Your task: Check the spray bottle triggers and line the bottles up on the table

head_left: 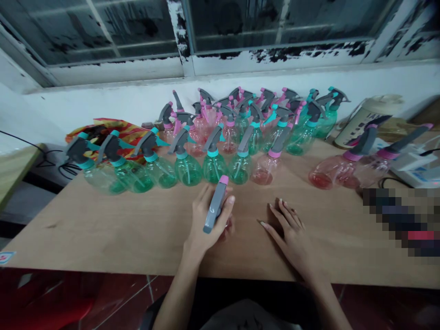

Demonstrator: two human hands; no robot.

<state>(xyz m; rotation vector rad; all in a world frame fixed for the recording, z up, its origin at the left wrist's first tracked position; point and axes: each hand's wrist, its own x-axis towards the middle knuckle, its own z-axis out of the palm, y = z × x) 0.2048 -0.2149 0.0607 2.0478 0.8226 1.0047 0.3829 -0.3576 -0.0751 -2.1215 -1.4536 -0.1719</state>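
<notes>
My left hand is wrapped round a pink spray bottle with a grey head and pink nozzle. The bottle stands upright over the front part of the wooden table, its body mostly hidden by my fingers. To the right, my right hand lies on the tabletop with its fingers stretched and apart, holding nothing. Just beyond the left hand runs a row of green spray bottles with grey and teal heads. A pink spray bottle ends that row on the right.
Several more pink and green spray bottles crowd against the wall. Two pink spray bottles stand at the right, near a large cream-coloured container and a white power strip. A red and yellow bag lies behind the row's left end.
</notes>
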